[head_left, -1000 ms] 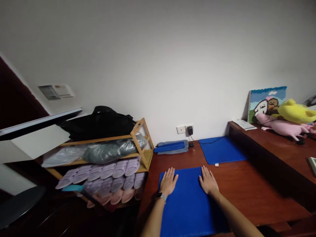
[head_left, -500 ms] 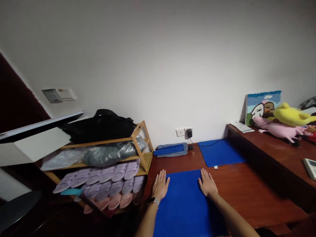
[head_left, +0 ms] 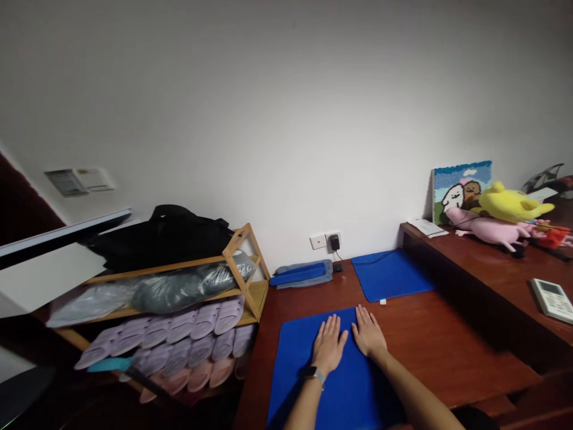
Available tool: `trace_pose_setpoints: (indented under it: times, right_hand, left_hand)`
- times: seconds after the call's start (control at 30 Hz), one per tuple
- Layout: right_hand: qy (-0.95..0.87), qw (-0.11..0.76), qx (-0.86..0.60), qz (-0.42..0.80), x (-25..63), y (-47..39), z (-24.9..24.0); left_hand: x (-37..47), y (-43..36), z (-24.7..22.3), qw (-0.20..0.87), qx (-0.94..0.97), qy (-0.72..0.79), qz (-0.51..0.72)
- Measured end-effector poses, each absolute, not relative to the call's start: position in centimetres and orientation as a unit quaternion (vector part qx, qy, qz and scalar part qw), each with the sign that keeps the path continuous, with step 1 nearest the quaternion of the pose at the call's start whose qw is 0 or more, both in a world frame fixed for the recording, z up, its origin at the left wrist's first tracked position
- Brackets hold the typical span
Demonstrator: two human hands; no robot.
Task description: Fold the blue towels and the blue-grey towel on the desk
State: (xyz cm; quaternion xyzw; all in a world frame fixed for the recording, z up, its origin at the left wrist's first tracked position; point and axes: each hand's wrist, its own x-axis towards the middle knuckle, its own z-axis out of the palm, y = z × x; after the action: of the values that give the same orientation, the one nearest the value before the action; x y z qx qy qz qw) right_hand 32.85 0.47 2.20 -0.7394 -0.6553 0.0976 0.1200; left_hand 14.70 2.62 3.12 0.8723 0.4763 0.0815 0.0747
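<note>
A blue cloth (head_left: 295, 346) lies spread flat on the reddish-brown wooden table (head_left: 447, 340). My left hand (head_left: 329, 345) rests flat on the cloth's upper middle, fingers extended, with a watch on the wrist. Beside it, my right hand (head_left: 369, 332) lies flat at the cloth's right edge near the top corner, its fingers stretched out. The two hands are close together but apart, and neither holds anything. Behind them a second blue cloth (head_left: 389, 276) lies flat near the wall. Folded blue and grey cloths (head_left: 302, 273) sit at the table's back left.
At the left stands a wooden rack (head_left: 257, 292) with purple slippers (head_left: 206, 319) and a black bag (head_left: 165, 239). A black plug (head_left: 334, 242) is in the wall socket. The raised right shelf holds plush toys (head_left: 510, 203), a picture (head_left: 461, 185) and a white device (head_left: 553, 300).
My left hand has moved right from the cloth's left edge to its upper middle, closer to my right hand. The view has shifted a little to the right.
</note>
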Motion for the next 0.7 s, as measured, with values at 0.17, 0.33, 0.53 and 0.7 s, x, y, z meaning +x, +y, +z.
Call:
trace_pose_setpoints:
  times: [0.17, 0.33, 0.53, 0.7]
  right_hand:
    - [-0.648, 0.125, -0.744, 0.100, 32.8, 0.5, 1.9]
    - [-0.651, 0.107, -0.745, 0.094, 32.8, 0.3, 1.9]
    - [-0.650, 0.112, -0.745, 0.098, 32.8, 0.4, 1.7]
    - [-0.651, 0.113, -0.745, 0.093, 32.9, 0.4, 1.5]
  left_hand:
    - [4.3, 3.7, 3.3, 0.056, 0.829, 0.553, 0.058]
    - [-1.7, 4.0, 2.9, 0.038, 0.799, 0.598, 0.052]
    - [-2.1, 3.9, 4.0, 0.036, 0.789, 0.611, 0.048]
    - [3.9, 1.2, 4.7, 0.020, 0.830, 0.546, 0.112]
